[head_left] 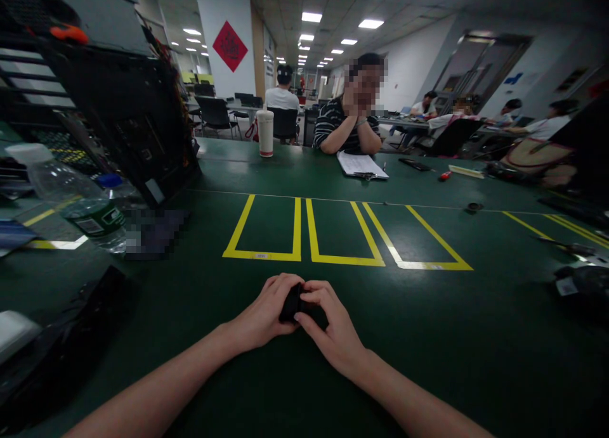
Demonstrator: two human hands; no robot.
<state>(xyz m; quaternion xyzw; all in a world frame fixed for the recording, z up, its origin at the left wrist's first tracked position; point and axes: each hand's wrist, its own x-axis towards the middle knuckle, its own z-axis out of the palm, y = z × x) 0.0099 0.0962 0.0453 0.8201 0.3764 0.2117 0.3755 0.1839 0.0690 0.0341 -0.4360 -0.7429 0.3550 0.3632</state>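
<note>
Both hands meet at a small black object [290,305] in the middle of the green table [266,381]. My left hand [266,309] wraps round its left and far side, with the fingers curled over it. From the right, the thumb and fingertips of my right hand [330,327] pinch at its edge. The object looks dark and blocky; its kind cannot be made out, since the fingers cover much of it. Beyond the hands, yellow tape outlines [261,256] mark the tabletop.
On the left stand a clear water bottle [98,219] and an open black computer case [128,121]. A white cup [266,134] and a clipboard with paper [362,165] are at the far side, where a person [349,124] sits. Black items [580,286] lie at right.
</note>
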